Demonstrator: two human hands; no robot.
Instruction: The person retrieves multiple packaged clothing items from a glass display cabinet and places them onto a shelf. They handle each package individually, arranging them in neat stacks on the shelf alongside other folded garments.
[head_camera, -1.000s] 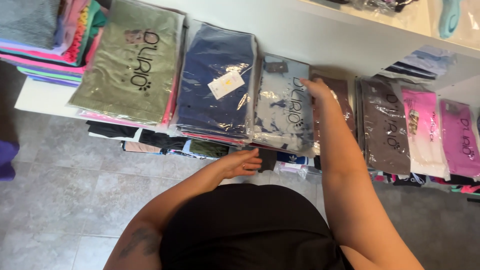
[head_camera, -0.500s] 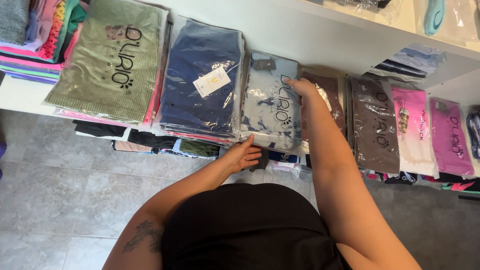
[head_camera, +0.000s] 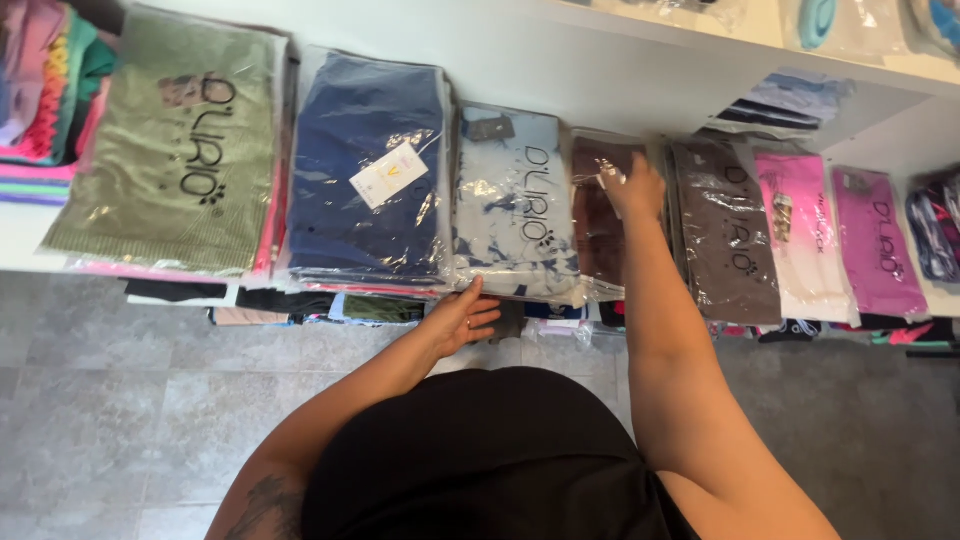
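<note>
Stacks of folded clothes in clear plastic bags lie side by side on a white shelf (head_camera: 560, 60). My left hand (head_camera: 462, 318) touches the front lower edge of the pale blue tie-dye pack (head_camera: 515, 205), fingers curled under it. My right hand (head_camera: 632, 185) rests on top of the dark brown pack (head_camera: 592, 215) just right of it, fingers spread flat. A navy pack with a white tag (head_camera: 368, 170) lies left of the tie-dye one.
An olive green pack (head_camera: 165, 150) and a colourful stack (head_camera: 45, 90) sit at the left. Grey-brown (head_camera: 725, 230), pink-and-white (head_camera: 795, 230) and magenta (head_camera: 878, 240) packs follow at the right. More clothes lie on a lower shelf (head_camera: 300, 300). Grey tiled floor (head_camera: 110, 420) is below.
My right hand has slid from the tie-dye pack's right edge onto the dark brown pack. My left hand has stayed at the tie-dye pack's front edge, and the view has shifted a little.
</note>
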